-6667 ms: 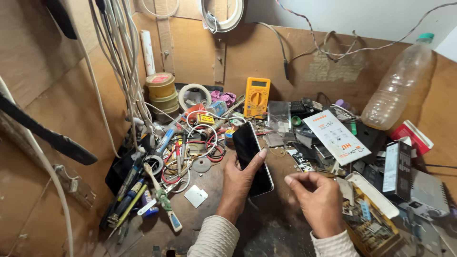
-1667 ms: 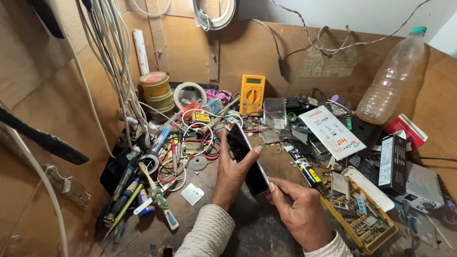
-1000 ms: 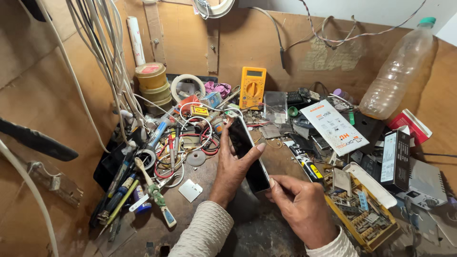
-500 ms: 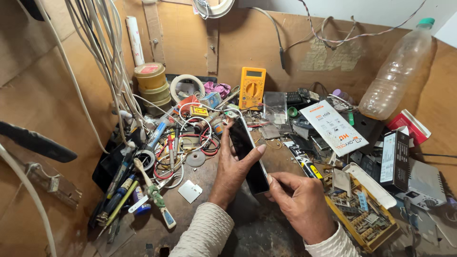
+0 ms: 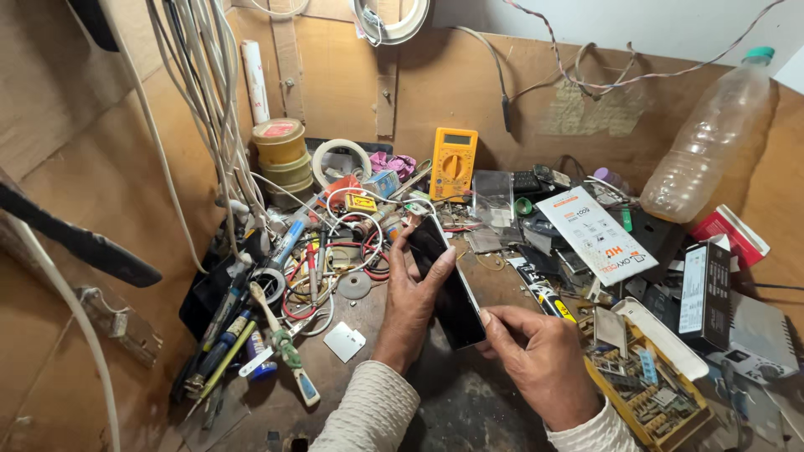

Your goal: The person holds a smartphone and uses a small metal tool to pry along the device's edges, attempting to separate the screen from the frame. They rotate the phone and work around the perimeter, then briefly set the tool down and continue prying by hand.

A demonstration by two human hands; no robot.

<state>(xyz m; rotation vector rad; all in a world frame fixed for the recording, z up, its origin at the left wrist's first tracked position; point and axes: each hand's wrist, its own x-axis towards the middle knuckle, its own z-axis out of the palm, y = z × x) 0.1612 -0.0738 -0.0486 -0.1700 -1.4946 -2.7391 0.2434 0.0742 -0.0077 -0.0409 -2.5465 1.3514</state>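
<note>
Since earlier my right hand [image 5: 540, 364] moved onto the phone [image 5: 448, 280] at 6 o'clock, pinching firmly; left hand [image 5: 410, 301] grasps it, steadily.

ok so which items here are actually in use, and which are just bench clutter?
In use:
- black smartphone, tilted on edge
- left hand, gripping the smartphone's side
- right hand, fingertips at its lower corner

Lying about:
- yellow multimeter
- clear plastic bottle
- tape rolls
- screwdrivers
- yellow parts tray
</note>
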